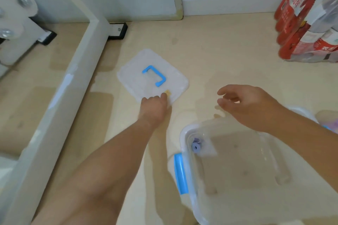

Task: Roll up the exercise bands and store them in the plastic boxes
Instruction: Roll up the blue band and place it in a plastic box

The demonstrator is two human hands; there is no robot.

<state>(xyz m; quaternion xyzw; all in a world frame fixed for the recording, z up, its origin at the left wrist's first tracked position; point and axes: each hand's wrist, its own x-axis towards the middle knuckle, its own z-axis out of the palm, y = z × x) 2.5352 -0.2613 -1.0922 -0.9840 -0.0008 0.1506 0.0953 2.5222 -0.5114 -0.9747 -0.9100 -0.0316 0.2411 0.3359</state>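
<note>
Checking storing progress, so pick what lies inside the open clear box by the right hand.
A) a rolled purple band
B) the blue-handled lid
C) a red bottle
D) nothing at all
A: a rolled purple band sits in one corner of the clear box, while the lid lies apart from it.

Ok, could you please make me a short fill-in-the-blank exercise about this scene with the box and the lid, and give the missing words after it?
1. The handle on the lid is ____ in colour.
2. One rolled band lies inside the clear box, and it is ____.
3. The hand at the lid's near corner is the person's ____ one.
4. The right hand hovers above the box, fingers relaxed, holding ____.

Missing words: blue; purple; left; nothing.
</note>
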